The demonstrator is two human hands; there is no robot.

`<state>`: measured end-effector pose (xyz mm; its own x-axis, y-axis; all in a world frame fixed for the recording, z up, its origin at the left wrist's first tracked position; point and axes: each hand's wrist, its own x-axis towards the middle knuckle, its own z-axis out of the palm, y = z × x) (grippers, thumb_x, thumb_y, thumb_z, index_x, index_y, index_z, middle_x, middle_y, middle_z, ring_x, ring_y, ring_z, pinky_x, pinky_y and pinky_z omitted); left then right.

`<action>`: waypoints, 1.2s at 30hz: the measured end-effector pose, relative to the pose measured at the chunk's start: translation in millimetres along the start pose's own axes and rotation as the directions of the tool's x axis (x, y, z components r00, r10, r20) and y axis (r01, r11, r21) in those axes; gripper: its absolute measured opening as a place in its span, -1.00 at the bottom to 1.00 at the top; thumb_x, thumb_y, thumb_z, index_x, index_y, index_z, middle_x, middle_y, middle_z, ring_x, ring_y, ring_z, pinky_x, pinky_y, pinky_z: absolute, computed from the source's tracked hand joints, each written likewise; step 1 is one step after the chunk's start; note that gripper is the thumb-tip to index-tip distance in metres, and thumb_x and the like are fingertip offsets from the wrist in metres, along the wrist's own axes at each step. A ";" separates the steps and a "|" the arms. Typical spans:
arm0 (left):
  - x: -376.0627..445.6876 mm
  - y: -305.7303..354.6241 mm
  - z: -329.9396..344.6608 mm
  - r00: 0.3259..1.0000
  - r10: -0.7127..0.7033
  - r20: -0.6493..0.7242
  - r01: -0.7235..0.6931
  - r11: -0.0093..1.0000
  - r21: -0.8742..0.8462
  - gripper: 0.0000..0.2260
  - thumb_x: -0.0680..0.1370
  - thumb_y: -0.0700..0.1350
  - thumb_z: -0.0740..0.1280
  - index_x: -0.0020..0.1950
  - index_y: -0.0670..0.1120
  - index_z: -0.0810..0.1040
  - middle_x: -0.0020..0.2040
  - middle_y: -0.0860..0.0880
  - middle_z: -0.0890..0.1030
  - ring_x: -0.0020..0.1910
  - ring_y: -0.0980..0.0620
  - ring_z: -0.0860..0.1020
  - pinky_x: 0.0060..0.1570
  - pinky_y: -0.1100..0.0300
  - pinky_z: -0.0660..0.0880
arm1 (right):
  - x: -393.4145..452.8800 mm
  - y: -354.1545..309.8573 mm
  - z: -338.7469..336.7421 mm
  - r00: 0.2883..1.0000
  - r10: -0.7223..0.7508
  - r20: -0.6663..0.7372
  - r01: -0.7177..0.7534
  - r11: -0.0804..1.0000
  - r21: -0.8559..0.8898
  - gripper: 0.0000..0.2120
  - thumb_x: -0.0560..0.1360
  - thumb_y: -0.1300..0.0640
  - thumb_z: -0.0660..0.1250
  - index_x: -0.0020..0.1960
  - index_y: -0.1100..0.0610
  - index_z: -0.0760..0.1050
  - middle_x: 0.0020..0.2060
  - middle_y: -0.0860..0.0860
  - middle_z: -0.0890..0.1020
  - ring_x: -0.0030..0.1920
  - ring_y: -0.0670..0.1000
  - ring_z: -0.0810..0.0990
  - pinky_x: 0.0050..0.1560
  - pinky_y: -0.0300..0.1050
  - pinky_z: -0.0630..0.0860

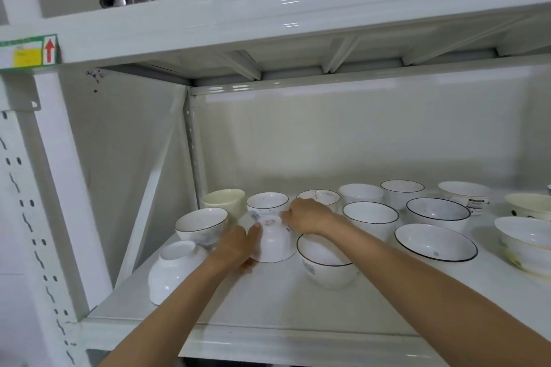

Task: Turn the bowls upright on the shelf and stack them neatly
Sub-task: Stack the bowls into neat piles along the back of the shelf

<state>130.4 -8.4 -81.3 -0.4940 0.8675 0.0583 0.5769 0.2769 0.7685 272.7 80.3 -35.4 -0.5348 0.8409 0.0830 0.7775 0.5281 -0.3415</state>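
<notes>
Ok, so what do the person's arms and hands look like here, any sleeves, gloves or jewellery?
Both arms are bare all the way to the bottom edge of the picture: no sleeves show. The left hand and right hand wear no gloves, and no watch, bracelet or ring shows on the wrists or fingers that are visible. No marks or tattoos show on either forearm.

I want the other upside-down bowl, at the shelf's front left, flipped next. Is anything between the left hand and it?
Nothing visible. The left hand is on the inverted bowl; bare shelf separates it from the overturned bowl.
</notes>
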 end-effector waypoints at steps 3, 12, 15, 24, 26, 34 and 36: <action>-1.5 -0.9 1.8 0.994 -0.075 0.081 0.081 0.994 -0.077 -0.50 0.61 0.21 0.05 -0.17 -0.21 0.42 -0.43 -0.15 0.54 -0.64 0.00 0.43 -0.63 0.34 0.31 | 12.5 -11.0 6.1 0.995 0.033 0.095 -0.034 0.999 0.006 -0.67 0.60 -0.06 0.05 -0.01 0.17 0.44 -0.02 0.15 0.58 -0.02 0.15 0.55 -0.09 -0.10 0.39; 3.0 0.9 0.4 0.985 -0.114 0.128 0.138 0.971 -0.194 -0.47 0.58 0.26 0.10 0.07 -0.24 0.41 -0.31 -0.21 0.61 -0.53 -0.01 0.57 -0.37 0.22 0.57 | 13.7 -25.1 15.0 0.989 0.100 0.113 -0.104 0.994 0.029 -0.71 0.62 0.02 0.07 -0.22 0.14 0.26 0.16 0.26 0.59 0.01 0.23 0.60 -0.09 -0.10 0.48; 6.9 -3.7 -0.1 0.995 -0.054 0.087 0.073 0.970 -0.230 -0.43 0.57 0.23 0.16 0.17 -0.30 0.42 -0.28 -0.26 0.64 -0.53 -0.03 0.59 -0.37 0.18 0.59 | 6.7 -27.0 10.0 0.995 0.076 0.071 -0.081 0.995 0.064 -0.69 0.61 0.02 0.09 -0.25 0.14 0.26 0.04 0.26 0.65 -0.40 0.07 0.48 -0.01 -0.07 0.54; 5.3 0.8 -15.9 0.963 0.186 -0.194 -0.228 0.949 -0.220 -0.43 0.43 0.22 0.39 0.14 -0.17 0.29 -0.08 -0.25 0.62 -0.37 -0.10 0.65 -0.29 0.08 0.62 | -3.3 -27.9 -13.7 0.991 0.088 -0.098 -0.037 0.901 0.431 -0.75 0.57 0.06 0.10 -0.07 0.19 0.47 -0.18 0.14 0.68 -0.30 0.23 0.70 -0.14 -0.03 0.62; 1.8 -0.2 -21.8 0.942 0.255 -0.217 -0.297 0.935 -0.194 -0.37 0.34 0.25 0.45 0.19 -0.05 0.26 0.05 -0.21 0.57 -0.22 -0.15 0.66 -0.16 0.02 0.63 | -2.9 -26.4 -22.1 0.987 0.121 -0.105 -0.041 0.822 0.567 -0.81 0.56 0.14 0.14 -0.03 0.21 0.49 -0.12 0.15 0.66 -0.39 0.20 0.68 -0.24 -0.04 0.63; -16.3 -12.8 -27.3 0.759 0.574 -0.307 -0.584 0.809 0.068 -0.33 0.35 0.11 0.52 0.37 0.05 0.31 0.17 0.08 0.29 0.02 -0.01 0.53 0.05 0.12 0.55 | -7.5 -19.9 -30.7 0.974 0.169 0.153 -0.226 0.646 0.729 -0.54 0.62 -0.09 0.03 -0.02 0.31 0.44 -0.34 0.24 0.62 -0.50 0.09 0.64 -0.47 -0.25 0.53; -17.6 -17.0 -25.6 0.731 0.619 -0.287 -0.622 0.778 0.095 -0.33 0.34 0.02 0.54 0.37 0.11 0.31 0.21 0.08 0.27 0.02 0.03 0.53 0.08 0.15 0.55 | -4.9 -16.3 -32.1 0.957 0.135 0.258 -0.283 0.633 0.720 -0.59 0.62 -0.06 0.06 -0.05 0.27 0.44 -0.37 0.19 0.64 -0.48 0.08 0.64 -0.46 -0.26 0.52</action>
<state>112.6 -39.0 -79.1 -0.1908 0.6866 0.7016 0.8172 -0.2850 0.5010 273.2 71.4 -0.2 -0.4918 0.8455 -0.2080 0.4054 0.0109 -0.9141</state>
